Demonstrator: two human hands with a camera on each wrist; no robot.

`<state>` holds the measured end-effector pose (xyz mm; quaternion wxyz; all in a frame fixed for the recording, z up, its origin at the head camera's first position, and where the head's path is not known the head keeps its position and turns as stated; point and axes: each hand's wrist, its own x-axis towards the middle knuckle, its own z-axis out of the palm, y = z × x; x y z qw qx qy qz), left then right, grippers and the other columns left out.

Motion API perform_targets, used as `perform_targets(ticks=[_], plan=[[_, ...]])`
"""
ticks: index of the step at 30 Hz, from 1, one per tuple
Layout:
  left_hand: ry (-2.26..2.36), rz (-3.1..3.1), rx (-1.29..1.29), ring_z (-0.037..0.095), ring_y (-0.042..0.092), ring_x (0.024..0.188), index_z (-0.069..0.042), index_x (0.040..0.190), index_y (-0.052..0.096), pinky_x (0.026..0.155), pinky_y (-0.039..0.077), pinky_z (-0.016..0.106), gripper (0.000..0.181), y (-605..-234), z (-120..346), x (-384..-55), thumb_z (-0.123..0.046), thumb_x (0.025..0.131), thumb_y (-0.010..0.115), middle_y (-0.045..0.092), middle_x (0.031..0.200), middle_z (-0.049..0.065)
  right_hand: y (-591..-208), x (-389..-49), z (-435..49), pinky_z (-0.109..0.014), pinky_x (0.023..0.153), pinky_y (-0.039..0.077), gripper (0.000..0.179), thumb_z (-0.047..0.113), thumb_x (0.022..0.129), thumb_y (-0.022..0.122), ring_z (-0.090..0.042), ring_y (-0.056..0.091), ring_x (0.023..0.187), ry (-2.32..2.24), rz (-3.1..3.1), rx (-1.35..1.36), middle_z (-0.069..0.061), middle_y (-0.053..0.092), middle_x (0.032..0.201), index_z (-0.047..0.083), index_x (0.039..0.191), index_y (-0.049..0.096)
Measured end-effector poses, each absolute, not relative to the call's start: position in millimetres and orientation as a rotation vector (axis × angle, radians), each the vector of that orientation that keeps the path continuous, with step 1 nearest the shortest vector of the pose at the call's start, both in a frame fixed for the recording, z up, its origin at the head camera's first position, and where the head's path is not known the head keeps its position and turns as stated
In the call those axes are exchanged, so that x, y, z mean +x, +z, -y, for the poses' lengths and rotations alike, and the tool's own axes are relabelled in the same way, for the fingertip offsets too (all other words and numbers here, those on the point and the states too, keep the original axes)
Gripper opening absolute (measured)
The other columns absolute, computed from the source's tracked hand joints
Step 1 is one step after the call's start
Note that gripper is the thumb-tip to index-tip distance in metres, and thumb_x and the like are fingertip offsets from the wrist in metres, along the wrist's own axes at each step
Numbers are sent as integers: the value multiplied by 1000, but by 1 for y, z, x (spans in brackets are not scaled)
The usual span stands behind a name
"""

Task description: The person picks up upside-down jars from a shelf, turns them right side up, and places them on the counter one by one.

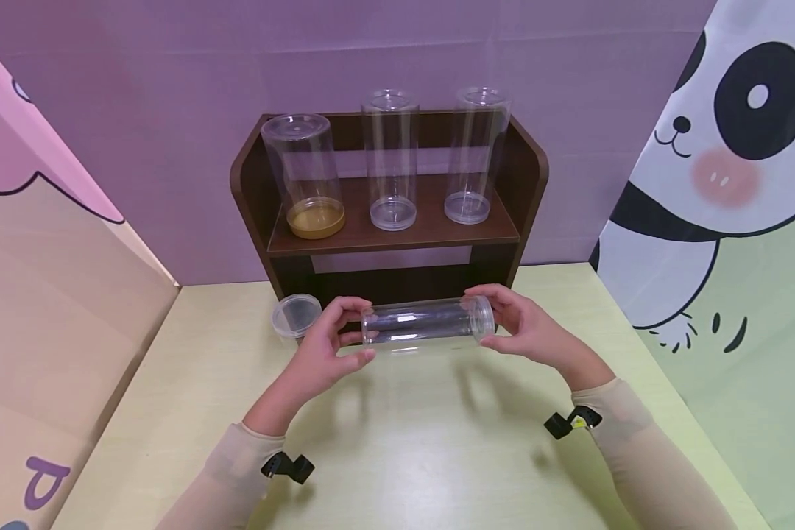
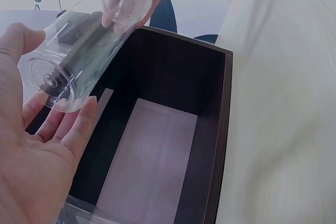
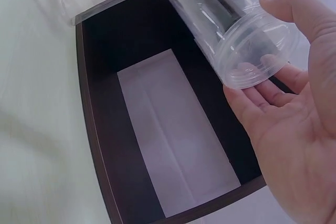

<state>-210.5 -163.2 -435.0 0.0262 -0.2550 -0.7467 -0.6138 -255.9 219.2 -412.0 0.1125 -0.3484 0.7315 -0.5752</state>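
A clear plastic jar point(image 1: 424, 324) lies sideways in the air in front of the shelf's lower opening, held between both hands. My left hand point(image 1: 321, 350) grips its base end, thumb on the near side and fingers round the far side; the round base point(image 2: 51, 80) faces that palm in the left wrist view. At the other end my right hand point(image 1: 533, 330) holds the jar round its clear lid point(image 3: 257, 51), with fingers spread beneath and thumb above in the right wrist view.
A dark brown two-tier shelf point(image 1: 533, 169) stands at the back of the pale table point(image 1: 404, 456). On its upper board stand a wide jar with a gold lid point(image 1: 316, 221) and two narrower clear jars point(image 1: 393, 158). Another lidded clear jar point(image 1: 296, 315) stands left of the shelf's front.
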Motion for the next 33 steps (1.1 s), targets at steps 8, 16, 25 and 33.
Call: perform_targets(ticks=[8, 16, 25, 33], plan=[[-1849, 2363, -784, 31, 61, 135, -8, 148, 52, 110, 55, 27, 70, -439, 163, -211, 8, 90, 86, 60, 147, 12, -408, -256, -223, -30, 106, 56, 69, -13, 96, 72, -24, 63, 132, -1795, -2081, -1038, -5, 61, 154, -1, 159, 47], [-1782, 2436, -789, 29, 60, 135, -9, 148, 53, 112, 55, 29, 68, -446, 162, -214, 0, 91, 89, 61, 146, 10, -411, -260, -221, -27, 93, 62, 67, -15, 99, 66, -21, 65, 126, -1910, -2010, -1079, -1, 60, 157, 0, 161, 47], [-1711, 2481, -813, 28, 60, 135, -7, 147, 55, 113, 56, 38, 67, -453, 159, -216, -2, 90, 91, 62, 145, 10, -408, -260, -211, -27, 110, 54, 65, -14, 99, 68, -19, 60, 132, -2013, -2017, -1081, -2, 61, 152, -3, 160, 50], [-1639, 2550, -797, 25, 61, 132, -9, 146, 56, 114, 55, 44, 68, -463, 155, -217, -8, 90, 93, 62, 142, 7, -404, -259, -196, -26, 102, 58, 69, -19, 94, 68, -20, 60, 134, -2077, -1998, -1063, -2, 60, 154, 2, 159, 55]])
